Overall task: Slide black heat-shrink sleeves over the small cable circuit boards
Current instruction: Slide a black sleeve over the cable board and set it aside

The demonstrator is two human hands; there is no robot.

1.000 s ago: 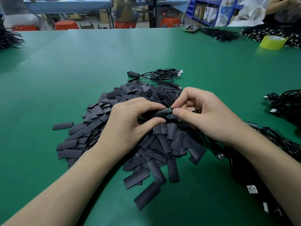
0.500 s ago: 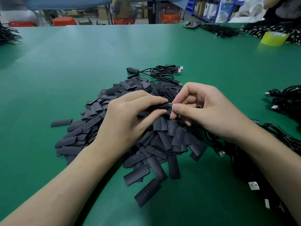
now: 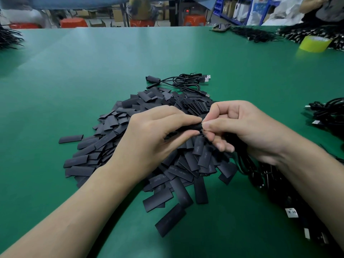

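Note:
A heap of flat black heat-shrink sleeves lies on the green table. Above the heap my left hand pinches one black sleeve between thumb and forefinger. My right hand pinches the cable end right at the sleeve's mouth, fingertips touching those of the left hand. The small circuit board is hidden inside the sleeve or behind my fingers. The cable trails down under my right wrist.
A sleeved cable with USB plugs lies beyond the heap. Black cable bundles sit at right and under my right forearm. A yellow tape roll and more cables lie far right.
The green circuit board seen between my fingertips a second ago has disappeared into the sleeve. My two hands have closed together until the fingertips meet.

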